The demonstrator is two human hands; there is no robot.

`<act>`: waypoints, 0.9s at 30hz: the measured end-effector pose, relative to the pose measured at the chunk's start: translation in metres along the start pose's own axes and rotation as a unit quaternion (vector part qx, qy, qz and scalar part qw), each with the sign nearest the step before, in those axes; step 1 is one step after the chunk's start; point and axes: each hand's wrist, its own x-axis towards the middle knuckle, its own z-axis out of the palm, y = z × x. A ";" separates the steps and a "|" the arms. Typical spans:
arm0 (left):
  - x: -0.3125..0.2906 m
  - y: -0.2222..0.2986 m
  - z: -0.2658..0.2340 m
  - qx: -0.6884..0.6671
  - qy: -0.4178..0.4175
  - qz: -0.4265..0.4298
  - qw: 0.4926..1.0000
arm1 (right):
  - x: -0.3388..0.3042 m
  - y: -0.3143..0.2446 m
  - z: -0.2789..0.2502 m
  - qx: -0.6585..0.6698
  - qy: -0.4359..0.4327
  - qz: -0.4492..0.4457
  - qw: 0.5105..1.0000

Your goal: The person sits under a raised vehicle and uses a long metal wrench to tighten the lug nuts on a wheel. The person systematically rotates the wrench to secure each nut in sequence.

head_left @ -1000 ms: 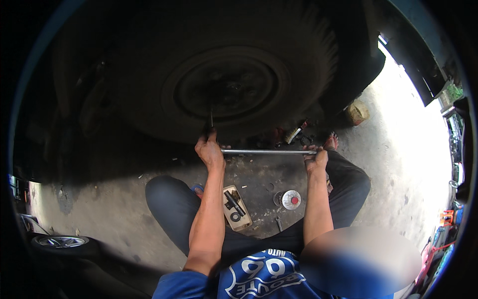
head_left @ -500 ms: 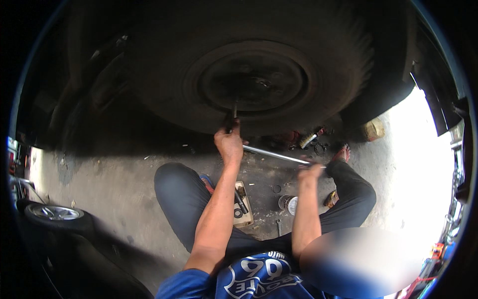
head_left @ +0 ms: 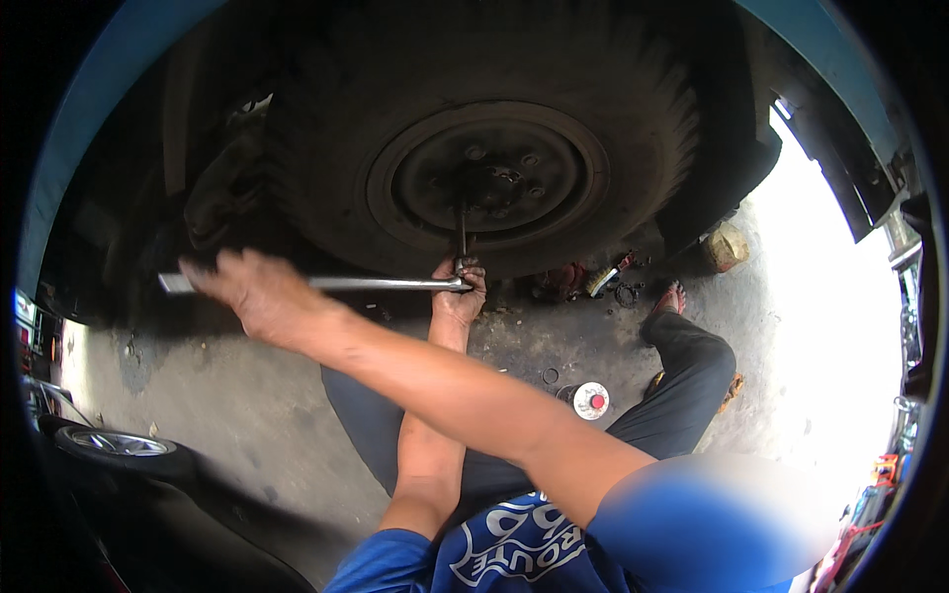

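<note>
Your right hand (head_left: 255, 295) wraps the long silver metal bar (head_left: 381, 284) near its outer end, and your left hand (head_left: 461, 292) curls closed around its joint with the slim grey metal shaft (head_left: 462, 233) reaching the dark round steel wheel (head_left: 420, 183), which is mounted, though shadow hides any loosening.

The bar (head_left: 381, 284) runs crosswise before the wheel (head_left: 474, 133), left of its hub (head_left: 491, 186). Right of the bar, on the floor (head_left: 232, 415), the brush (head_left: 603, 281) lies beyond the can (head_left: 587, 398); the block (head_left: 728, 248) sits right of the brush, the ring (head_left: 544, 377) near the can.
</note>
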 end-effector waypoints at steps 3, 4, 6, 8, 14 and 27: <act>0.003 0.009 -0.006 -0.002 -0.034 -0.081 0.996 | -0.030 0.018 0.063 -0.050 -0.306 0.108 0.944; 0.001 0.007 -0.009 -0.021 -0.064 -0.097 0.993 | -0.041 0.017 0.070 -0.024 -0.320 0.108 0.941; -0.003 0.006 -0.009 -0.024 -0.078 -0.088 0.993 | -0.055 0.006 0.071 0.003 -0.293 0.048 0.955; -0.010 0.005 -0.007 0.012 -0.112 -0.065 0.991 | -0.055 -0.016 0.056 0.040 -0.219 0.015 0.975; -0.026 0.013 0.012 0.228 -0.017 0.032 0.973 | -0.041 -0.050 -0.058 -0.003 0.023 -0.056 0.998; -0.012 -0.027 0.023 0.467 0.168 0.385 0.778 | -0.343 0.110 -0.275 0.310 0.734 0.352 0.491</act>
